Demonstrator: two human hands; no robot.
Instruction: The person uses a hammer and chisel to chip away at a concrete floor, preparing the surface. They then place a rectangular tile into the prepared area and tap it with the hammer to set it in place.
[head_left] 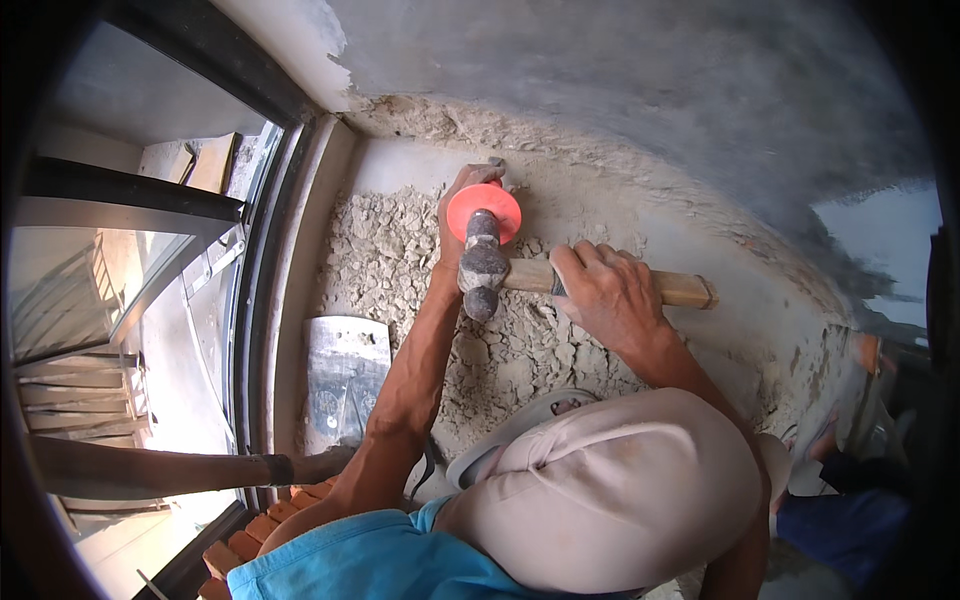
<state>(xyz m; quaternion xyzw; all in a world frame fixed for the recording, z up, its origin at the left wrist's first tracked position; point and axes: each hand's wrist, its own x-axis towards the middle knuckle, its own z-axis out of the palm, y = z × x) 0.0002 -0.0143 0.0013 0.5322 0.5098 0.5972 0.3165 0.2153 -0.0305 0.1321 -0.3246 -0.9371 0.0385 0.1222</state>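
Two tools are gripped: red-guarded chisel (pixel 484 197) in left hand (pixel 464 179), hammer (pixel 528 276) in right hand (pixel 612 297). Rubble (pixel 502 350) lies loosened mid-frame; grey wall (pixel 660 90), upper right, seems largely uncut.

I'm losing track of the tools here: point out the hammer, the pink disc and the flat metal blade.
Hammer (pixel 528 275): head camera view, on the handle beside the metal head.
Pink disc (pixel 484 196): head camera view, on its upper part.
Flat metal blade (pixel 348 362): head camera view, middle of its face.
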